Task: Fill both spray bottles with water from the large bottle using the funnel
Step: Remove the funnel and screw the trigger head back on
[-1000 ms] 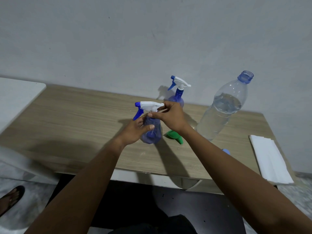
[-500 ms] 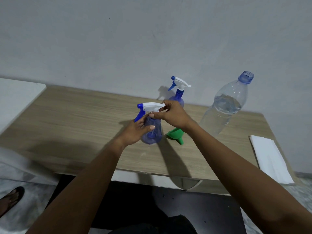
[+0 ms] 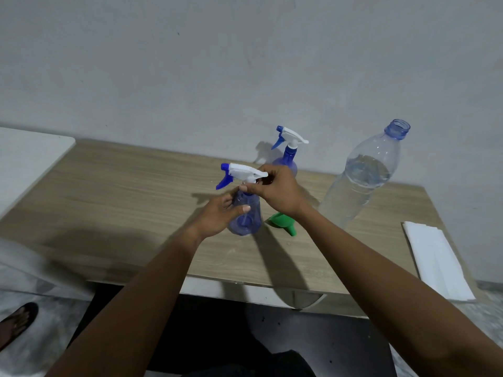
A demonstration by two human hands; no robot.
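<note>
**Near spray bottle held in both grips at mid-frame**

The near spray bottle (image 3: 246, 223) is seen at the centre of the frame, standing on the wooden worktop (image 3: 130, 202). Its translucent blue body is wrapped by the left grip (image 3: 217, 214), with the thumb laid across the front of it. The neck, just under the white spray head (image 3: 246, 172), is pinched by the curled fingers of the right grip (image 3: 276, 191). The collar itself is hidden by those fingers, so whether the head is seated or loose cannot be told. The blue trigger is pointed toward the left of the frame.

The green funnel (image 3: 281, 223) is laid on its side on the worktop, just right of the held bottle and below the right wrist.

The second spray bottle (image 3: 289, 156) is stood farther back, close to the wall and partly covered by the right grip, with its head fitted.

The large bottle (image 3: 359, 186) is placed at the right of the frame, well apart from the grips. Its mouth is uncapped and water is seen up to about its shoulder.

A folded white sheet (image 3: 435, 263) is laid at the right edge of the worktop. A foot in a sandal (image 3: 16, 323) is seen on the floor at the lower left.
</note>
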